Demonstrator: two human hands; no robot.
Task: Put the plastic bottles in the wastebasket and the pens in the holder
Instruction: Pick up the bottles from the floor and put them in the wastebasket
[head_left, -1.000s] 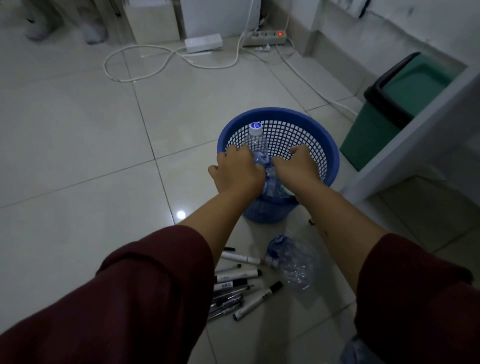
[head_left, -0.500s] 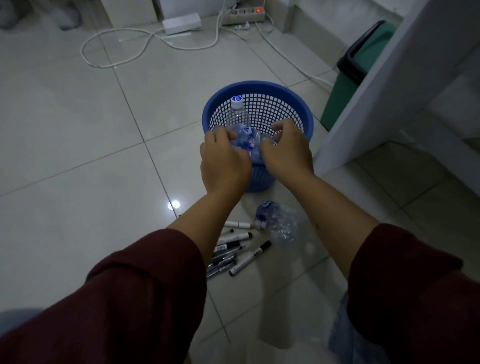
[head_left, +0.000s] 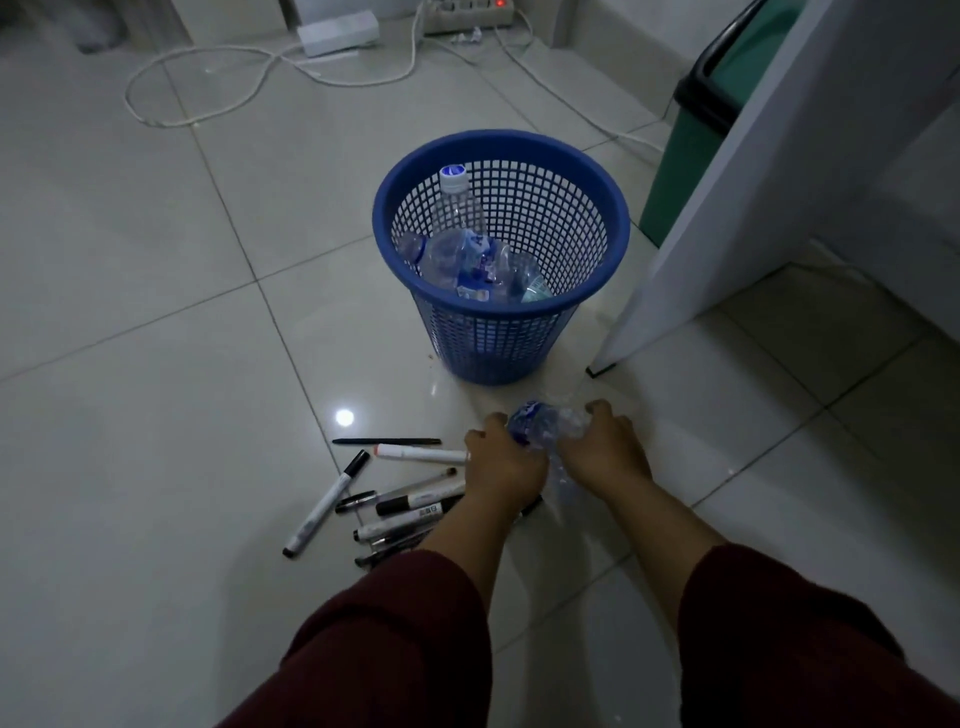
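A blue mesh wastebasket (head_left: 592, 192) stands on the tiled floor and holds several clear plastic bottles (head_left: 462, 249), one upright with a white cap. In front of it, low on the floor, a crumpled clear bottle (head_left: 545, 426) with a blue label sits between my hands. My left hand (head_left: 506, 467) grips its left end and my right hand (head_left: 605, 449) grips its right end. Several pens and markers (head_left: 400, 499) lie scattered on the floor just left of my left hand. No pen holder is in view.
A white desk panel (head_left: 737, 208) stands right of the wastebasket, with a green bin with a black rim (head_left: 691, 130) behind it. White cables (head_left: 249, 62) and a power strip (head_left: 467, 13) lie at the far wall.
Both hands have left the wastebasket, where the earlier bottle now lies, and come down to the floor, closing on the crumpled bottle by the pens.
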